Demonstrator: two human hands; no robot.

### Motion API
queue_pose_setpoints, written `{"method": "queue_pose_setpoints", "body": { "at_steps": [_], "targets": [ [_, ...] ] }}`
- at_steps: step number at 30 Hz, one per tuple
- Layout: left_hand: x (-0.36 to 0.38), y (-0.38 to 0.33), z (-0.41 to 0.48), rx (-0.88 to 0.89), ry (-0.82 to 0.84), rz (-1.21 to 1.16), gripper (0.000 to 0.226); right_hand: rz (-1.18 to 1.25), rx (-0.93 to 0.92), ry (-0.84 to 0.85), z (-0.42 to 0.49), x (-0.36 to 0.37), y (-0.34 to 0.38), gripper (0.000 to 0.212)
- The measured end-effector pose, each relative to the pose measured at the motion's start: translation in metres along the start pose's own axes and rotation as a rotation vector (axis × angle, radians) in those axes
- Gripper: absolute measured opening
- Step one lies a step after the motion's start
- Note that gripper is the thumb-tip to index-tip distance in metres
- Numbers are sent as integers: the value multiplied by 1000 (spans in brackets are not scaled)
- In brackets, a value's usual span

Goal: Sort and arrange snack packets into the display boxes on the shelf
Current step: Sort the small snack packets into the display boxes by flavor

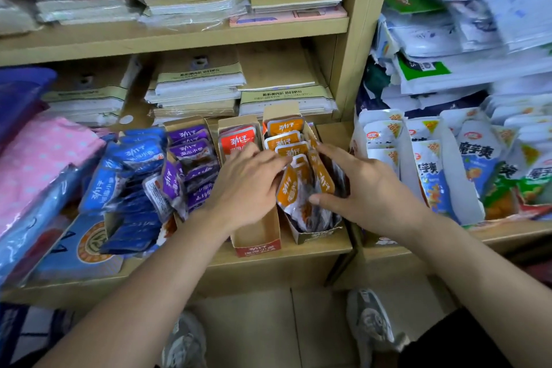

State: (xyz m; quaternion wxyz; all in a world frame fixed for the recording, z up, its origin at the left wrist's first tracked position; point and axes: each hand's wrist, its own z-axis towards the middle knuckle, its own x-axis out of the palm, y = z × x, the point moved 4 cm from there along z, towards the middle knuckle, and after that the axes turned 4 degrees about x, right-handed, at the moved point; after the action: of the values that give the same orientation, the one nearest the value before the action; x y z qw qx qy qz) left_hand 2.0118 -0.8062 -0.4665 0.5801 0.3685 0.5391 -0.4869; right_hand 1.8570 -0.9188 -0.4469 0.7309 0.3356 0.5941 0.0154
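Note:
Four narrow cardboard display boxes stand side by side on the wooden shelf [310, 254]. The orange packets [288, 185] fill the rightmost box [316, 236]; some stand upright at the back and several lean at the front. My right hand [370, 191] spans this front bunch, with the thumb under it and the fingers along its right side. My left hand [248, 185] lies over the red box [257, 243], and its fingertips touch the orange packets from the left. Red packets [237, 139] sit at the back of that box. Purple packets [191, 149] and blue packets [131, 176] fill the boxes further left.
White and blue snack packets [430, 170] stand in a white tray on the shelf to the right. Stacks of paper pads [197, 84] lie behind the boxes and on the shelf above. A pink dotted bag [38, 152] lies at the left. My shoes [370, 323] show on the floor below.

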Motion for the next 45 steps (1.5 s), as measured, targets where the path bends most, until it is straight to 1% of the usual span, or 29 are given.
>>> {"method": "queue_pose_setpoints", "body": {
  "at_steps": [1,3,4,5,7,10,12,14,15,17,18,19,20,22,24,26,29,33,36,39,40,42,44,45],
  "targets": [
    [-2,1,2,-8,-4,-87,41,8,0,-3,1,1,-1,85],
    [-6,4,5,-86,-31,-430,35,29,-2,1,2,6,-1,96],
    [-8,5,5,-126,-13,-620,34,34,1,12,1,8,0,103],
    [-9,5,3,-154,23,-757,32,31,10,21,1,9,1,109],
    [-13,4,-1,-179,88,-922,31,3,28,19,2,13,3,116],
    [-19,5,-7,-195,128,-1063,32,-97,14,-18,3,19,4,116],
    [-21,7,-10,-172,169,-1084,32,-122,-34,-29,4,22,4,109],
    [-22,9,-12,-143,208,-1083,32,-110,-87,1,5,24,4,94],
    [-22,11,-13,-142,195,-1078,32,-98,-99,24,5,24,3,87],
    [-21,17,-13,-185,75,-1020,30,-65,-103,49,4,22,2,77],
    [-20,22,-12,-199,-11,-906,27,-48,-101,49,4,21,2,75],
    [-20,25,-11,-186,-86,-720,26,-31,-101,47,3,19,2,73],
    [-20,25,-10,-152,-126,-515,27,-15,-105,47,3,17,2,71],
    [-18,20,-7,-70,-118,-227,36,1,-116,63,2,14,3,67],
    [-15,16,-2,-31,-76,-63,43,-8,-130,79,2,13,4,65],
    [-11,14,4,-12,-45,41,48,-22,-134,95,1,12,6,63],
    [-6,13,12,-25,-31,9,49,-43,-116,114,0,12,6,65],
    [-3,14,21,-34,0,-84,33,-115,-84,117,-2,16,5,83],
    [-8,15,21,-13,-19,-116,20,-106,-60,113,-5,19,7,85],
    [-10,12,17,-56,42,-299,9,-72,-30,72,-5,20,6,78],
    [-10,11,16,-57,43,-341,8,-55,-19,63,-6,20,6,74],
    [-14,9,12,-50,-15,-431,5,-23,-9,39,-7,20,6,72],
    [-18,9,6,-40,-31,-564,8,14,-18,26,-10,20,5,77],
    [-19,9,2,-16,5,-599,11,30,-26,32,-10,20,5,84]
  ]
}}
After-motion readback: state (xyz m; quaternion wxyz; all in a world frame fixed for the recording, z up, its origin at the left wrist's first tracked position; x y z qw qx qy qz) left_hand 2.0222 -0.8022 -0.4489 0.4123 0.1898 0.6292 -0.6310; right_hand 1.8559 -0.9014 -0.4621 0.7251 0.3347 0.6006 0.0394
